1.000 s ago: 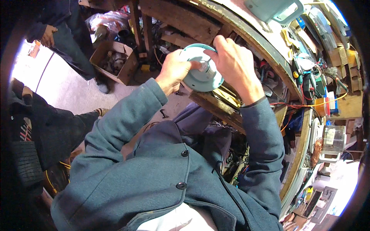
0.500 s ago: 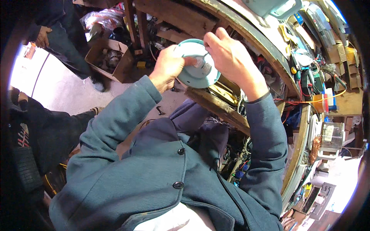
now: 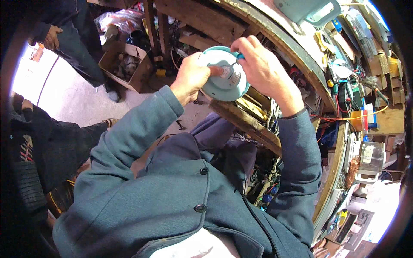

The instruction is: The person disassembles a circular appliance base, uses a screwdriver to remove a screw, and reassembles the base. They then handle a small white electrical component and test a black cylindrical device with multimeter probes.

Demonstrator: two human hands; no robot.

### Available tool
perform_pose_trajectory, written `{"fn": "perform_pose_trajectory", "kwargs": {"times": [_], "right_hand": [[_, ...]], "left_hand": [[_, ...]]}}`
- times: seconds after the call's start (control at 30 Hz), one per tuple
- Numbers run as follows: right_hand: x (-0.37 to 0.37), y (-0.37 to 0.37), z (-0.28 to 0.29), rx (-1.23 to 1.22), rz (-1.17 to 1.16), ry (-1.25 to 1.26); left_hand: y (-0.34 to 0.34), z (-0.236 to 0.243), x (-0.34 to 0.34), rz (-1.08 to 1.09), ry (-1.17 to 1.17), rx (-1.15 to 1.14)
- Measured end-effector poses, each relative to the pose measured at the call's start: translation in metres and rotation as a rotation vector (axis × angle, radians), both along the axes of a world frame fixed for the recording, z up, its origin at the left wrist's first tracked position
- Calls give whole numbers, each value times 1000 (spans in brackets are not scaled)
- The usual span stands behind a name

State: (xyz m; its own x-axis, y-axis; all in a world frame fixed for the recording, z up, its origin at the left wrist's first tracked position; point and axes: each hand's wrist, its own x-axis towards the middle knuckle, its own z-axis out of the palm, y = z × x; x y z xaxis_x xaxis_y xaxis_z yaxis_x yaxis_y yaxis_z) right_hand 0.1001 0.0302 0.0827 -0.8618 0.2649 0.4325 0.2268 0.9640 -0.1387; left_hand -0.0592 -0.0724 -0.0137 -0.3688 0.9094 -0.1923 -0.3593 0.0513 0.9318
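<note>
Pale-teal round housing (image 3: 223, 88), gripped at left rim by left hand (image 3: 190, 78); teal-handled tool (image 3: 240, 56) pinched in right hand's (image 3: 266, 71) fingers. Could twist loose under tool pressure, given slack left grip.

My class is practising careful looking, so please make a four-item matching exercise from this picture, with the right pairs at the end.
1. Round piece
2. Left hand
3. Right hand
4. Cardboard box

A. Holding a small teal-handled tool
B. Standing open on the floor
C. Gripping the round piece's left side
D. Pale blue-green

Pairs: 1-D, 2-C, 3-A, 4-B
</note>
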Motion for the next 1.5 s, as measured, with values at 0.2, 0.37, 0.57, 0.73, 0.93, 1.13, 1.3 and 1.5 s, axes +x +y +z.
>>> {"fn": "perform_pose_trajectory", "kwargs": {"times": [0.2, 0.37, 0.57, 0.73, 0.93, 1.13, 1.3, 1.5], "right_hand": [[1, 0, 2, 9, -76, -62], [-9, -7, 8, 56, -300, -345], [-3, 2, -4, 29, -126, -105], [-6, 1, -2, -8, -53, 6], [-6, -9, -3, -46, -308, -168], [-3, -8, -17, -114, -194, 80], [-3, -8, -25, -197, -21, 273], [-7, -6, -35, -9, -256, 147]], "left_hand": [[-2, 6, 3, 24, 11, 9], [-2, 3, 0, 2, -10, -20], [0, 0, 0, 19, -24, 35], [-2, 4, 0, -2, -33, -8], [-2, 1, 1, 3, -8, -10], [-1, -2, 1, 8, -20, -2], [0, -3, 2, 8, 33, -33], [1, -4, 1, 21, 95, 13]]}}
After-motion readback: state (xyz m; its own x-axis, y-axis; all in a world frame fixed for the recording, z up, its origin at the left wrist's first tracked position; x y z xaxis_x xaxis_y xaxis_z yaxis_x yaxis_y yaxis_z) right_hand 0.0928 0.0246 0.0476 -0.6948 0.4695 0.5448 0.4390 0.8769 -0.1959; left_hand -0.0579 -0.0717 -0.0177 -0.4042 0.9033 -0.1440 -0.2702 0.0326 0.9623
